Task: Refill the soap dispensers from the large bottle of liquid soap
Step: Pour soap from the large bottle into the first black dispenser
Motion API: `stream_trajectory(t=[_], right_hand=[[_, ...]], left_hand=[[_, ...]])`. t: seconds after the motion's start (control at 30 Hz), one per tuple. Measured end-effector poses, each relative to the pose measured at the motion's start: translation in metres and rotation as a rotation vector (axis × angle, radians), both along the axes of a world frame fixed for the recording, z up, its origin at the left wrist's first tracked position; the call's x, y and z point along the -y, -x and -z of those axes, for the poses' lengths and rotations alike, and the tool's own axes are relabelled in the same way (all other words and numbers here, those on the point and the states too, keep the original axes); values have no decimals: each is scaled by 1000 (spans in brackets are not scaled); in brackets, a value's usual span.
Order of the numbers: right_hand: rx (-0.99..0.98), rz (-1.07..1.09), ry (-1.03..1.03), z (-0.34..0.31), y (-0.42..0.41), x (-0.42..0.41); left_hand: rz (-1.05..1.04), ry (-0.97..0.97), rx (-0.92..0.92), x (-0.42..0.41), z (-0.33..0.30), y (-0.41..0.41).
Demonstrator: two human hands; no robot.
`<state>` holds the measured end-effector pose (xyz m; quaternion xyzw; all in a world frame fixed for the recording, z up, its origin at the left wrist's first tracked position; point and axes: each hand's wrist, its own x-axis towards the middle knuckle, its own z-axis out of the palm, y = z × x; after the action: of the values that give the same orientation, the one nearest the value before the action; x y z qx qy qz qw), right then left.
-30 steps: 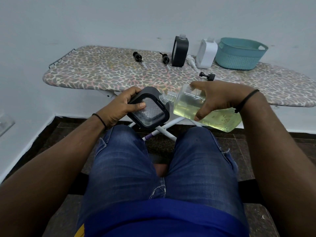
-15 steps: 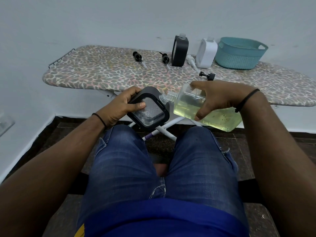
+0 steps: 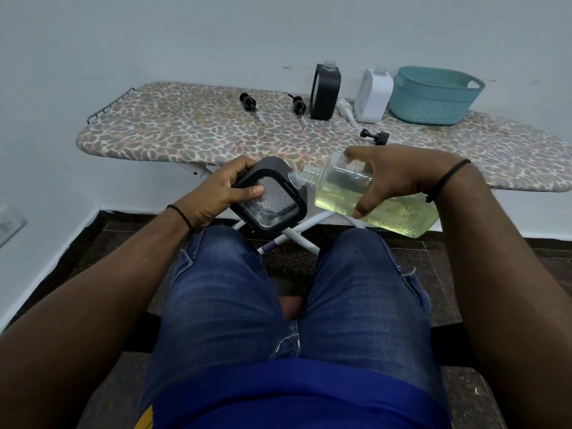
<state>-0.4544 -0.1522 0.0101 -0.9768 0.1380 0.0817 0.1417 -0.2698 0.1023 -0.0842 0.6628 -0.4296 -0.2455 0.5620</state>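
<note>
While the left hand [image 3: 216, 193] grips a black dispenser [image 3: 270, 198] above the knees, the right hand [image 3: 399, 178] holds the tilted soap bottle [image 3: 349, 193], its neck touching the dispenser's opening. Beyond, an ironing board [image 3: 185, 134] carries two more dispensers [image 3: 325, 91].

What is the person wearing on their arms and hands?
No sleeves show: both forearms are bare, and there are no gloves or rings that I can see. The left hand has a thin dark beaded bracelet round its wrist. The right hand has a thin black cord band round its wrist.
</note>
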Motion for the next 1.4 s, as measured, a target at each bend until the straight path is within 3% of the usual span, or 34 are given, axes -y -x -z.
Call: stream_trajectory(t=[1.4], right_hand=[[-13, 10, 20, -2, 2, 0]], left_hand=[[24, 15, 11, 3, 5, -4]])
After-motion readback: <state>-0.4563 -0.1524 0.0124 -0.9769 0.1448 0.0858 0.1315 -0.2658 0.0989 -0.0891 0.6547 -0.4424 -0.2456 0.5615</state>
